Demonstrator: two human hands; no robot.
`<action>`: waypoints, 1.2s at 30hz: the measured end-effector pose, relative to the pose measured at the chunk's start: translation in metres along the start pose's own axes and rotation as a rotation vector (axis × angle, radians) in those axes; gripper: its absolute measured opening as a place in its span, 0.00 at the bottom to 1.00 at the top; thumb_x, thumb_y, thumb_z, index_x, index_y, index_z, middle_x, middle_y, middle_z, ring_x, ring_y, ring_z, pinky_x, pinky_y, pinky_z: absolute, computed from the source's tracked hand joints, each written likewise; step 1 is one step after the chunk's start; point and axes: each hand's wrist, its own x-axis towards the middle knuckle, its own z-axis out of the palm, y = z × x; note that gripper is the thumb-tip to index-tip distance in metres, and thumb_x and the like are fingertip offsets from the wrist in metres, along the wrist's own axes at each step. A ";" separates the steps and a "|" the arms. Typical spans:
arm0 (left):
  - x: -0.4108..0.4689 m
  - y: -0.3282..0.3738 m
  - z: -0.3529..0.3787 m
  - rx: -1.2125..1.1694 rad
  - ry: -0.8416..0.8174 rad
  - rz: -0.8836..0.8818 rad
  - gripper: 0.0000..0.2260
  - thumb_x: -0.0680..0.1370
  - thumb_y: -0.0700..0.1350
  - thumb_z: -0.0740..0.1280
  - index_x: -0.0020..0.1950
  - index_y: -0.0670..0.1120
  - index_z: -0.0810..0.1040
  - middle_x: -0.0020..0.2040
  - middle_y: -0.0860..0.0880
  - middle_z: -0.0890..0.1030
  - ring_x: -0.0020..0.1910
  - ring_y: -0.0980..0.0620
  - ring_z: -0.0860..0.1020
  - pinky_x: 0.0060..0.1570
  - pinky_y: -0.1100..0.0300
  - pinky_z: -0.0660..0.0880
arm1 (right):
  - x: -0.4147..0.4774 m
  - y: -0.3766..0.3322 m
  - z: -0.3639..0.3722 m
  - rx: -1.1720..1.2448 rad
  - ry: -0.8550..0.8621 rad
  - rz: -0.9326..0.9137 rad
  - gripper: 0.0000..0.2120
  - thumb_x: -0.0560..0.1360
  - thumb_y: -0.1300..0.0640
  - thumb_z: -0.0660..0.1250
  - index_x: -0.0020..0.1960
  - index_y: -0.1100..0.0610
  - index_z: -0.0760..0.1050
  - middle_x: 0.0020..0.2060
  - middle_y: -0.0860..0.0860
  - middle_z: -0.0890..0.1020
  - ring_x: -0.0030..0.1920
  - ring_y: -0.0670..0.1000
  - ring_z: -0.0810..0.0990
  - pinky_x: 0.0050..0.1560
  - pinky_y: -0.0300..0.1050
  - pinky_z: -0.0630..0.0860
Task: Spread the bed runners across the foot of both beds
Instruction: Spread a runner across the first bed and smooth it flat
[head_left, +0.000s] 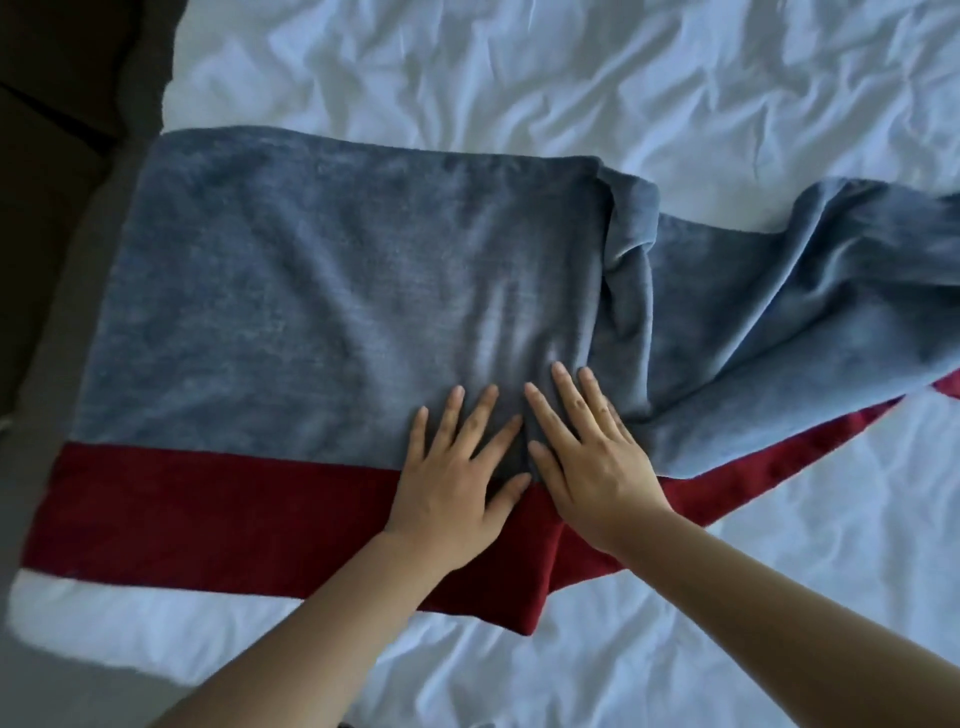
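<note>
A grey-blue bed runner (322, 291) with a dark red band (208, 514) along its near edge lies across the white bed (571, 78). Its left part is flat and reaches the bed's left edge. The right part (779, 291) is bunched and folded, trailing off to the right. My left hand (457, 478) and my right hand (587, 457) rest side by side, palms down and fingers spread, on the runner where grey meets red. Neither hand grips the cloth.
The white duvet is creased all around the runner. The bed's left edge (78, 260) drops to a dark floor and a dark piece of furniture (47, 78) at the upper left.
</note>
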 end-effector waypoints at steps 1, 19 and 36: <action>-0.006 0.005 0.005 -0.006 0.011 0.001 0.31 0.81 0.69 0.47 0.82 0.58 0.56 0.84 0.51 0.48 0.83 0.44 0.43 0.77 0.35 0.50 | -0.005 0.001 0.003 -0.019 -0.014 -0.008 0.27 0.85 0.41 0.47 0.82 0.48 0.52 0.82 0.52 0.48 0.81 0.55 0.42 0.80 0.56 0.54; -0.012 0.021 0.068 0.221 0.199 -0.078 0.42 0.76 0.76 0.46 0.84 0.53 0.49 0.84 0.49 0.43 0.82 0.38 0.41 0.75 0.30 0.43 | 0.005 0.003 0.039 -0.118 -0.093 0.070 0.27 0.84 0.41 0.42 0.80 0.37 0.37 0.80 0.45 0.34 0.79 0.51 0.33 0.80 0.53 0.39; 0.001 0.206 0.093 -0.371 0.536 -0.420 0.26 0.70 0.46 0.69 0.68 0.44 0.77 0.74 0.48 0.72 0.78 0.46 0.65 0.75 0.40 0.59 | -0.069 0.136 0.005 -0.261 -0.103 -0.556 0.33 0.82 0.48 0.51 0.81 0.61 0.49 0.81 0.57 0.52 0.81 0.56 0.53 0.79 0.54 0.54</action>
